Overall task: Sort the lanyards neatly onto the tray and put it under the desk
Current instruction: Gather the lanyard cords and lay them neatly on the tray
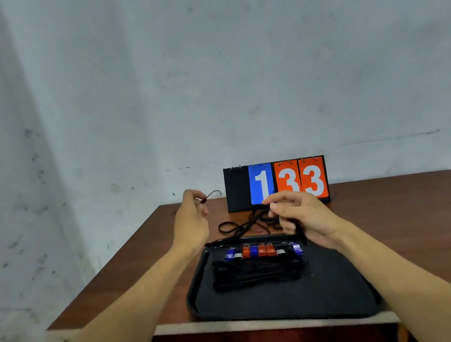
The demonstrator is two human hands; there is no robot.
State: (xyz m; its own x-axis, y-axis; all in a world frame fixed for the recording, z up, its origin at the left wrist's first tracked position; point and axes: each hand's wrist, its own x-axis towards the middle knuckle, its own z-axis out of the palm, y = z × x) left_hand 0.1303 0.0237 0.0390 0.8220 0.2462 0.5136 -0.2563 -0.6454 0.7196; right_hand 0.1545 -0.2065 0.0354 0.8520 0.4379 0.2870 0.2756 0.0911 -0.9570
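A black tray [284,306] lies at the desk's front edge. Several lanyards [263,265] lie folded on it, their blue, red and silver clips in a row along the far side. Beyond the tray a loose tangle of black lanyard cord [239,226] sprawls on the desk. My left hand [192,220] is raised above the desk and pinches the thin loop end of one lanyard [210,195]. My right hand [302,216] hovers over the tray's far right corner with its fingers curled round a black cord that hangs down from it.
A flip scoreboard [276,185] showing 1 and 33 stands on the brown desk [420,216] behind the cords. A grey wall rises close behind and to the left. The tray overhangs the desk's pale front edge slightly.
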